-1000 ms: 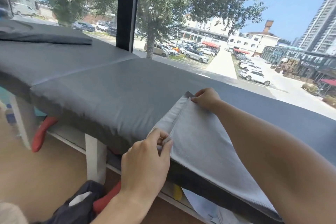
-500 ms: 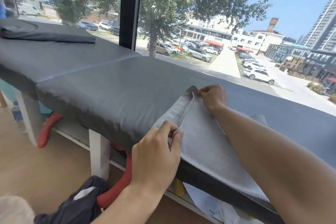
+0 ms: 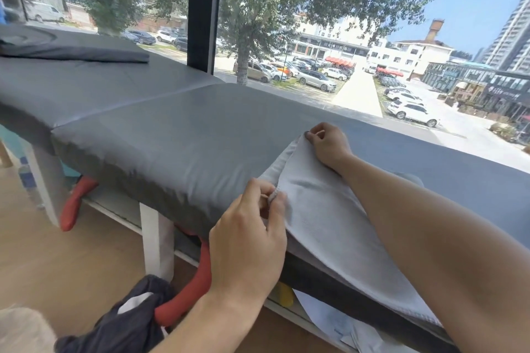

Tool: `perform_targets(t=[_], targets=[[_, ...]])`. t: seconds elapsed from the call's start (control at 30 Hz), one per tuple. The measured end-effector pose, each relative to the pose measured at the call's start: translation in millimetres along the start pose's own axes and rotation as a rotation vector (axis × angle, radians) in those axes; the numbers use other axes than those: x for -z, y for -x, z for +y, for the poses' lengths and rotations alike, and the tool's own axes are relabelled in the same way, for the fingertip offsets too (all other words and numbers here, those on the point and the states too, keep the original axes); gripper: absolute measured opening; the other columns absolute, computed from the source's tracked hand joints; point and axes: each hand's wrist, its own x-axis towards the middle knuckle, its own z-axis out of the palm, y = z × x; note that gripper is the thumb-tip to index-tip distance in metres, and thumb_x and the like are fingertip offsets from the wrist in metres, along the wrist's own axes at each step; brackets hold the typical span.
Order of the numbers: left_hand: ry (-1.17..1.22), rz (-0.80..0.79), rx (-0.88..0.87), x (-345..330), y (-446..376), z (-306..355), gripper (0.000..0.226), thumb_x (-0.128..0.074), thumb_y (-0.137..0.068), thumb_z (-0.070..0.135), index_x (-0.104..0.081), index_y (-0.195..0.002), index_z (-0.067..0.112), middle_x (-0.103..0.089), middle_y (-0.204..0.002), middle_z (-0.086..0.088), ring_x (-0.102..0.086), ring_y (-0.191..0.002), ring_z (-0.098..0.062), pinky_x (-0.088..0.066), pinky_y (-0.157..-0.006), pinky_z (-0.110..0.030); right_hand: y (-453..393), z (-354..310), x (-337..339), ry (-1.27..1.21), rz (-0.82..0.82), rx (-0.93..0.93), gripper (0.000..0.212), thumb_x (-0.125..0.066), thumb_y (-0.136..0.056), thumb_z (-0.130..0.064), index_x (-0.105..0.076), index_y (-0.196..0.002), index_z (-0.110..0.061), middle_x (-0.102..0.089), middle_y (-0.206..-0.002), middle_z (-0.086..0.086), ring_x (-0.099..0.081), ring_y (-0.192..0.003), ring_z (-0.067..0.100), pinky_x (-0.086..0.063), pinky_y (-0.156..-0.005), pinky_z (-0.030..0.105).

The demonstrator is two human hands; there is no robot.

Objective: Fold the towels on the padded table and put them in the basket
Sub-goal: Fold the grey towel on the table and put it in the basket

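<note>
Both hands' grip pinching towel (image 3: 321, 209) corners, left hand (image 3: 248, 241), right hand (image 3: 327, 145), edge now lifted higher than before.

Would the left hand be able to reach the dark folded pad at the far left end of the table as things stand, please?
Probably not without stepping over: the left hand is pinching the towel corner, and the folded pad lies well along the padded table. Nothing lies between them.

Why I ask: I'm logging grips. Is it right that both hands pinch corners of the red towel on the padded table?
Not quite: the towel is light grey, not red, as the head view shows. Both the left hand and right hand do pinch its corners on the table.
</note>
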Motion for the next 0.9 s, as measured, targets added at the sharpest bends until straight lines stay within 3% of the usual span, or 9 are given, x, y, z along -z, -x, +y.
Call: perform_targets(t=[0.17,0.3,0.4,0.5,0.57,0.63,0.77,0.9], targets=[[-0.003,-0.035,0.073,3,-7,-15,0.023,-0.040,-0.100,0.047,-0.042,-0.084,0.032,-0.054,-0.053,0.009,-0.048,-0.047,-0.008,-0.032,-0.050,-0.028,-19,0,-10,0.132,-0.124,-0.061,0.022,-0.060,-0.099,-0.033,-0.064,-0.108,-0.014,-0.066,-0.118,0.008,-0.059,-0.111,0.027,-0.042,-0.087,0.031],[0.034,-0.003,0.099,6,-10,-19,0.023,-0.044,-0.101,0.039,-0.044,-0.081,0.028,-0.051,-0.048,0.007,-0.051,-0.047,-0.009,-0.025,-0.044,-0.019,-26,-6,-16,0.192,-0.173,-0.077,0.028,-0.056,-0.101,-0.033,-0.067,-0.110,-0.009,-0.066,-0.119,0.012,-0.060,-0.111,0.031,-0.044,-0.086,0.031],[0.050,0.023,0.133,8,-13,-23,0.023,-0.044,-0.100,0.035,-0.044,-0.080,0.026,-0.048,-0.045,0.004,-0.048,-0.044,-0.011,-0.026,-0.045,-0.021,-31,-3,-20,0.220,-0.185,-0.107,0.029,-0.056,-0.101,-0.035,-0.069,-0.106,-0.009,-0.067,-0.115,0.012,-0.061,-0.106,0.031,-0.049,-0.090,0.035],[0.062,0.039,0.214,9,-16,-28,0.021,-0.045,-0.098,0.031,-0.046,-0.079,0.024,-0.051,-0.048,0.002,-0.048,-0.047,-0.013,-0.033,-0.049,-0.033,-32,-5,-25,0.291,-0.194,-0.106,0.030,-0.056,-0.100,-0.037,-0.068,-0.100,-0.009,-0.068,-0.108,0.011,-0.061,-0.105,0.032,-0.050,-0.096,0.040],[0.033,0.015,0.254,11,-17,-30,0.017,-0.051,-0.097,0.031,-0.048,-0.081,0.026,-0.061,-0.056,0.003,-0.057,-0.056,-0.016,-0.044,-0.053,-0.038,-29,-7,-29,0.330,-0.193,-0.101,0.028,-0.056,-0.100,-0.038,-0.067,-0.100,-0.012,-0.069,-0.108,0.008,-0.061,-0.107,0.031,-0.048,-0.100,0.044],[-0.071,-0.029,0.279,16,-17,-32,0.013,-0.059,-0.095,0.040,-0.051,-0.090,0.032,-0.066,-0.068,0.011,-0.062,-0.069,-0.013,-0.052,-0.065,-0.037,-27,-6,-32,0.351,-0.178,-0.104,0.027,-0.056,-0.099,-0.039,-0.067,-0.103,-0.015,-0.068,-0.111,0.005,-0.060,-0.110,0.030,-0.045,-0.103,0.046],[-0.274,-0.127,0.324,25,-16,-29,0.039,-0.056,-0.084,0.074,-0.050,-0.104,0.041,-0.061,-0.080,0.014,-0.063,-0.087,-0.010,-0.052,-0.079,-0.039,-29,-2,-29,0.331,-0.197,-0.103,0.035,-0.057,-0.096,-0.047,-0.072,-0.098,-0.015,-0.069,-0.114,0.007,-0.060,-0.110,0.032,-0.049,-0.100,0.044],[-0.369,-0.193,0.341,24,-18,-28,0.040,-0.052,-0.087,0.074,-0.053,-0.088,0.033,-0.059,-0.086,0.012,-0.062,-0.088,-0.015,-0.050,-0.077,-0.037,-32,-6,-19,0.457,-0.340,-0.086,0.060,-0.050,-0.098,-0.058,-0.073,-0.108,-0.004,-0.068,-0.115,0.012,-0.061,-0.107,0.032,-0.048,-0.091,0.034]])
